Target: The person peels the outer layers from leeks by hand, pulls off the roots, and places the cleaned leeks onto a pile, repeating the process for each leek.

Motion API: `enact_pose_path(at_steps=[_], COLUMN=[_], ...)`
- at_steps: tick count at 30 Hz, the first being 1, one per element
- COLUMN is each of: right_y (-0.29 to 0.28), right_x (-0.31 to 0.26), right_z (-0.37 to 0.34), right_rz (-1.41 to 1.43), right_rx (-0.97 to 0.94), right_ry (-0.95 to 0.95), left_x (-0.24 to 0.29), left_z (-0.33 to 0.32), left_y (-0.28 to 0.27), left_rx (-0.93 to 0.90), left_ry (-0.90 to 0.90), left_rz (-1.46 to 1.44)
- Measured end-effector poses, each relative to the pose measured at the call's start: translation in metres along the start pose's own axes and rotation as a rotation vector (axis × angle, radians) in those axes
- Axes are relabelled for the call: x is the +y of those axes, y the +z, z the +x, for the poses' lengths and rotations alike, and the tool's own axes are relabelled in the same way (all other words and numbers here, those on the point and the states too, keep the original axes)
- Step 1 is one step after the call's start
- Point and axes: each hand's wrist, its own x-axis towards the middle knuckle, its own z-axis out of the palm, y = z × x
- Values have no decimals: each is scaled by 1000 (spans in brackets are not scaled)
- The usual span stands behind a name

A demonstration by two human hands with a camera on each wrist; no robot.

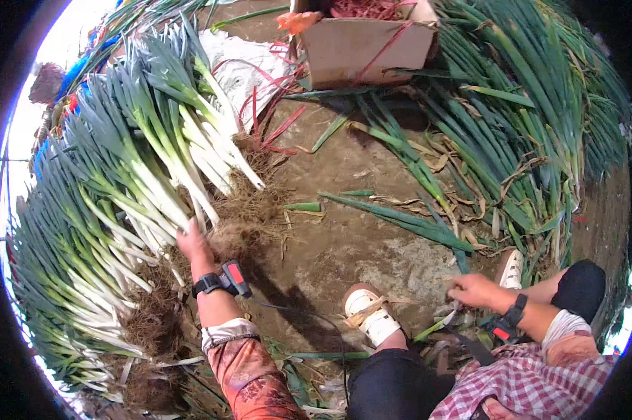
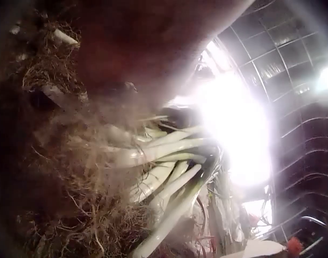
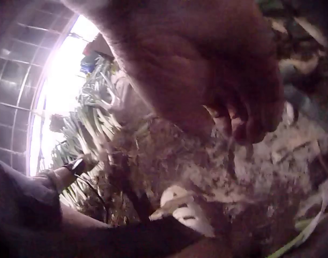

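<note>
Long green onions with white stems and brown roots lie in a row [image 1: 130, 161] along the left side in the head view. My left hand [image 1: 195, 246] is at the row's root side, gripping the white lower end of a green onion [image 1: 163, 210]; its fingertips are mostly hidden. In the left wrist view, white stems [image 2: 169, 148] and tangled roots [image 2: 89, 199] lie close under that hand. My right hand [image 1: 475, 290] hangs low near the right shoe, fingers loosely curled, with nothing showing in them. Just below it is a pale green leaf strip [image 1: 438, 325].
A cardboard box [image 1: 361, 52] holding red ties stands at the back, beside a white sheet [image 1: 242, 66] with loose red straps [image 1: 281, 129]. A large pile of green onions [image 1: 498, 126] fills the right. Cut leaves [image 1: 400, 220] litter the dirt floor [image 1: 302, 245] near the left shoe [image 1: 372, 315].
</note>
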Motion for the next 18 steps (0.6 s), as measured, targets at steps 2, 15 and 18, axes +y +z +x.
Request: enact_pose_path(at_steps=[2, 15, 18], right_y=[-42, -176, -89], right_x=[-9, 191, 318], right_z=[-24, -329, -329], right_rz=[-188, -91, -329], right_rx=[81, 1029, 911], right_ry=[-95, 388, 714], left_x=[-31, -138, -60], left_z=[13, -69, -106], left_y=[-23, -48, -31], left_rx=[85, -1032, -1090], left_ry=[25, 648, 623], left_rz=[-18, 440, 302])
